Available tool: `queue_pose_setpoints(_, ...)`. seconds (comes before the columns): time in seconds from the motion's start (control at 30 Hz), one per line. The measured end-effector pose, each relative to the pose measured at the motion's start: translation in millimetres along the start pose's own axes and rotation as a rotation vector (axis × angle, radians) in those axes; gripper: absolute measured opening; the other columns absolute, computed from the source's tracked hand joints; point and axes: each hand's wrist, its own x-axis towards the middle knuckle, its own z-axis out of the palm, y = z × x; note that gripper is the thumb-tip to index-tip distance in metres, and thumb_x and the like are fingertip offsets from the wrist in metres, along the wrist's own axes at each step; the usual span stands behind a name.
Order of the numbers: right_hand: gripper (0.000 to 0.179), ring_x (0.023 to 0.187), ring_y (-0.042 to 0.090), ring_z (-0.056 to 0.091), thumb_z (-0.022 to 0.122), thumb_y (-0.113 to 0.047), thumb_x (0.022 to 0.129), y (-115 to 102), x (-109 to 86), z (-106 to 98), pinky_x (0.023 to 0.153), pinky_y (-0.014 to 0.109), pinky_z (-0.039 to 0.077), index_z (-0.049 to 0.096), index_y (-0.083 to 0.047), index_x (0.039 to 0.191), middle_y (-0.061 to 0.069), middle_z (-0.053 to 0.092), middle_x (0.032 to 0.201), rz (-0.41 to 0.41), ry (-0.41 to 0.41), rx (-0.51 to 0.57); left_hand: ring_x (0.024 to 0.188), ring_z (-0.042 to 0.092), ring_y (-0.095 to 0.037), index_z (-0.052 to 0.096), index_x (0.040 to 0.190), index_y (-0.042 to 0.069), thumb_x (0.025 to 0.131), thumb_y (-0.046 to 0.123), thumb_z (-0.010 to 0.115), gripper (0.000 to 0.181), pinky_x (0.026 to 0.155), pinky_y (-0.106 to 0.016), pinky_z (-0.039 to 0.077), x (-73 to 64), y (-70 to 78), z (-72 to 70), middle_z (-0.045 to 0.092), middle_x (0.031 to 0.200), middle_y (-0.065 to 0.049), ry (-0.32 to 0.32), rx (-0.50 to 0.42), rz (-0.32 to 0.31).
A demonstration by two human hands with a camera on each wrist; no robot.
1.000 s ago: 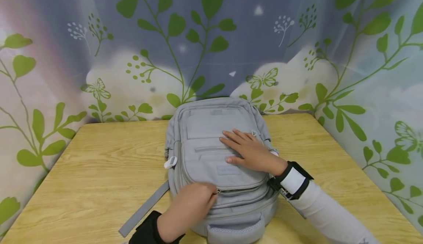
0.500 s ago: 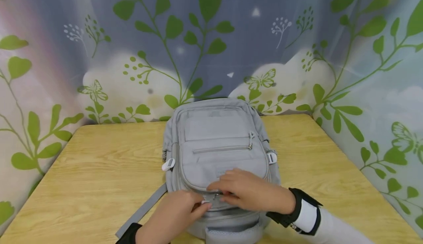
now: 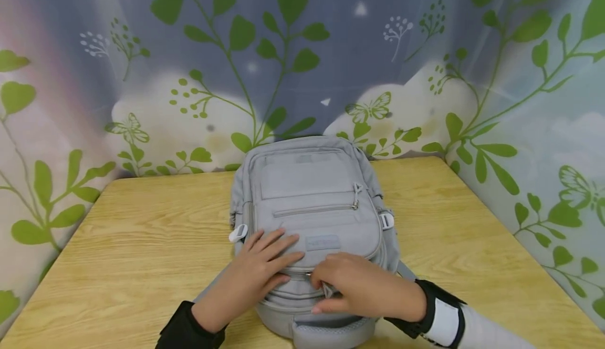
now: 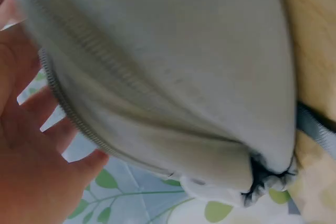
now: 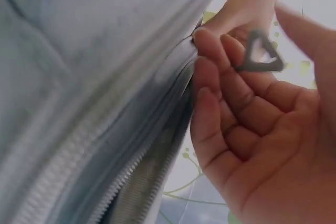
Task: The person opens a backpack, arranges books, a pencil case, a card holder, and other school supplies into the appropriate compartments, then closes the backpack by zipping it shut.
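Observation:
A light grey backpack [image 3: 302, 178] lies with its front panel up and its top handle [image 3: 333, 333] toward me. My left hand [image 3: 252, 273] rests with spread fingers on the lower left of the front pocket, over its curved zipper. At the middle of that zipper is my right hand [image 3: 366, 286], its fingers curled at the slider and the thumb apart. A triangular zipper pull [image 5: 262, 67] sticks out from between those curled fingers in the right wrist view. Beside them the zipper teeth [image 5: 123, 174] stand parted. The left wrist view shows the bag's side and zipper edge [image 4: 79, 121].
The bag lies on a wood-grain table [image 3: 156, 233]. Behind and beside it hangs a curtain [image 3: 350, 50] printed with leaves. A white buckle [image 3: 238, 233] sits on the bag's left side, another clip [image 3: 386, 221] on its right. A smaller pocket zipper [image 3: 314, 210] crosses the front.
My right hand has come down from the front panel to the pocket zipper. The left hand has let go of the zipper, shifted up and left, and spread out on the bag.

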Motion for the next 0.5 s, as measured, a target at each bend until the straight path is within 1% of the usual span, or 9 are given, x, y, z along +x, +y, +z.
queue_pose_setpoints(0.03, 0.014, 0.069, -0.002, 0.042, 0.062, -0.033, 0.089, 0, -0.8, 0, 0.064, 0.013, 0.038, 0.063, -0.019, 0.093, -0.014, 0.056, 0.081, 0.014, -0.010, 0.007, 0.132, 0.042, -0.023, 0.056, 0.128, 0.028, 0.081, 0.030, 0.069, 0.048, 0.107, -0.049, 0.033, -0.3, -1.4, 1.5, 0.049, 0.140, 0.003, -0.009, 0.012, -0.002)
queue_pose_setpoints(0.1, 0.006, 0.069, -0.002, 0.042, 0.060, -0.022, 0.091, 0, -3.6, 0, 0.064, 0.014, 0.039, 0.062, -0.018, 0.095, -0.012, 0.057, 0.082, 0.055, -0.022, 0.041, 0.132, 0.042, -0.023, 0.058, 0.127, 0.030, 0.083, 0.031, 0.068, 0.045, 0.107, -0.050, 0.033, 0.4, -2.5, 3.4, 0.050, 0.139, 0.003, -0.007, 0.026, 0.002)
queue_pose_setpoints(0.17, 0.008, 0.069, -0.003, 0.044, 0.058, -0.013, 0.092, 1, -8.8, -1, 0.063, 0.014, 0.040, 0.059, -0.016, 0.099, -0.009, 0.058, 0.083, 0.098, -0.020, 0.075, 0.131, 0.044, -0.023, 0.060, 0.124, 0.030, 0.083, 0.030, 0.068, 0.041, 0.106, -0.051, 0.034, 1.8, -2.5, 4.4, 0.052, 0.137, 0.004, 0.009, 0.031, 0.008)
queue_pose_setpoints(0.23, 0.011, 0.067, -0.004, 0.045, 0.056, -0.011, 0.093, 4, -16.6, -3, 0.061, 0.015, 0.041, 0.056, -0.015, 0.103, -0.008, 0.058, 0.083, 0.127, 0.001, 0.111, 0.129, 0.046, -0.023, 0.063, 0.121, 0.030, 0.083, 0.028, 0.068, 0.039, 0.104, -0.051, 0.036, 3.2, -2.5, 4.7, 0.055, 0.134, 0.005, 0.025, 0.029, 0.015)
queue_pose_setpoints(0.3, 0.010, 0.065, -0.005, 0.045, 0.056, -0.013, 0.093, 10, -26.9, -7, 0.060, 0.015, 0.042, 0.054, -0.015, 0.103, -0.009, 0.057, 0.081, 0.146, 0.026, 0.144, 0.128, 0.047, -0.024, 0.064, 0.120, 0.029, 0.082, 0.025, 0.069, 0.038, 0.103, -0.052, 0.037, 3.8, -3.0, 4.6, 0.057, 0.132, 0.004, 0.032, 0.002, 0.018)
queue_pose_setpoints(0.37, 0.007, 0.064, -0.005, 0.045, 0.057, -0.015, 0.092, 17, -38.3, -12, 0.059, 0.016, 0.042, 0.054, -0.016, 0.099, -0.011, 0.055, 0.078, 0.159, 0.051, 0.157, 0.127, 0.048, -0.026, 0.065, 0.119, 0.027, 0.082, 0.021, 0.069, 0.038, 0.102, -0.054, 0.037, 3.2, -4.2, 4.5, 0.058, 0.131, 0.003, 0.025, -0.051, 0.016)
queue_pose_setpoints(0.43, 0.006, 0.064, -0.005, 0.044, 0.060, -0.016, 0.090, 27, -50.0, -17, 0.059, 0.016, 0.041, 0.056, -0.019, 0.092, -0.014, 0.053, 0.075, 0.177, 0.080, 0.136, 0.127, 0.048, -0.028, 0.065, 0.119, 0.025, 0.083, 0.019, 0.069, 0.037, 0.102, -0.057, 0.036, 2.6, -6.0, 3.9, 0.058, 0.131, 0.001, 0.007, -0.114, 0.013)
queue_pose_setpoints(0.5, 0.008, 0.065, -0.005, 0.045, 0.063, -0.016, 0.088, 38, -60.7, -22, 0.059, 0.017, 0.041, 0.057, -0.020, 0.087, -0.016, 0.051, 0.074, 0.220, 0.097, 0.093, 0.127, 0.048, -0.031, 0.065, 0.120, 0.023, 0.084, 0.017, 0.067, 0.036, 0.101, -0.059, 0.035, 2.3, -8.2, 2.2, 0.059, 0.131, -0.001, -0.014, -0.165, 0.014)
